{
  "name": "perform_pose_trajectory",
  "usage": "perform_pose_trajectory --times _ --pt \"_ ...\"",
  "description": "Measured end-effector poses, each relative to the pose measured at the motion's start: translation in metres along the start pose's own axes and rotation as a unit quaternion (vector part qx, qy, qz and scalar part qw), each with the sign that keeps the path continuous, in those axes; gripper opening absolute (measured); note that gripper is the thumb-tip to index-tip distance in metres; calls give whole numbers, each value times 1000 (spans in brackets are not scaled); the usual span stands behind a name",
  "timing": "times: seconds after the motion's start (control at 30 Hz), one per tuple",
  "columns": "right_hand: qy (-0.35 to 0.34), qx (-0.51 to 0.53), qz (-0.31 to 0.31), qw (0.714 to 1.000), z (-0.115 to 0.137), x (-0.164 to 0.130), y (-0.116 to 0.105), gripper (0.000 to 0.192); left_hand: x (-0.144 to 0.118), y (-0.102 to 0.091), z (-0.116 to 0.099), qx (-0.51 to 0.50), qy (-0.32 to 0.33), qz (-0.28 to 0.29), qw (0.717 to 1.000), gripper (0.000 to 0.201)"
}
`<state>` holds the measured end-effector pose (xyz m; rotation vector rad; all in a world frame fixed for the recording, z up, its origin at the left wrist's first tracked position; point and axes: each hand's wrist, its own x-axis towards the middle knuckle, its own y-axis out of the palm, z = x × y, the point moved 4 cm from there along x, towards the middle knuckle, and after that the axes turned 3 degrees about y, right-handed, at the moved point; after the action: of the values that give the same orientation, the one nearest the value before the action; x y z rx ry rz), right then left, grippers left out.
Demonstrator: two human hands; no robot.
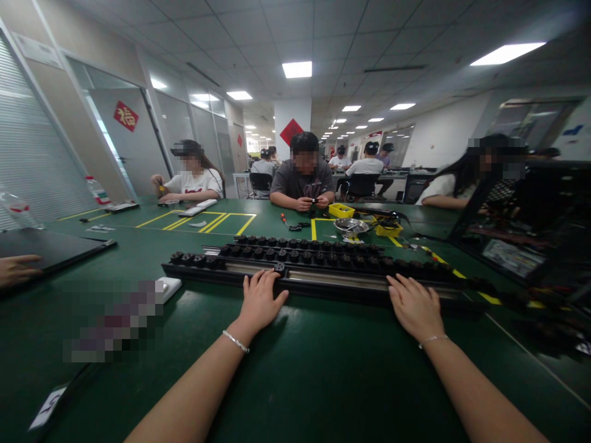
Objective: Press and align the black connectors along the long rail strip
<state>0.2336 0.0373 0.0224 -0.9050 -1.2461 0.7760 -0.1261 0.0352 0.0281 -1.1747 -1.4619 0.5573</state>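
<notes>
A long black strip housing lies across the green table in front of me, with a bare metal channel along much of its length. Round black socket-like modules sit in its left end. My left hand rests on the near edge, fingers stretched out, its fingertips by a single black module in the channel. On the same edge further right lies my right hand, fingers spread and nothing in them. Just behind are more rows of black modules. Where my fingertips meet the housing is hard to make out.
Across the table, a person handles a small dark part. A metal bowl and a yellow bin stand beyond the strips. At the left are a dark panel and another person's hand. A dark open case stands right.
</notes>
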Motion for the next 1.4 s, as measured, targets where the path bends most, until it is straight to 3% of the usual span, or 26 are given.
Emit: perform_pose_trajectory --times 0.3,0.43,0.67,0.93,1.4 --pt "-5 -18 34 999 24 -3 -4 53 10 -2 -4 -20 16 -10 1000 37" --pt "14 -18 68 997 35 -3 -6 55 17 -6 -5 -8 -20 -16 1000 34" --pt "49 2 65 997 54 -6 -5 56 19 5 -5 5 -49 -43 998 50" --pt "-76 33 11 996 75 -13 -5 49 10 16 -2 25 -28 -26 999 59" --pt "-100 18 -8 995 73 -14 -3 46 10 15 -3 12 -27 -22 999 60"
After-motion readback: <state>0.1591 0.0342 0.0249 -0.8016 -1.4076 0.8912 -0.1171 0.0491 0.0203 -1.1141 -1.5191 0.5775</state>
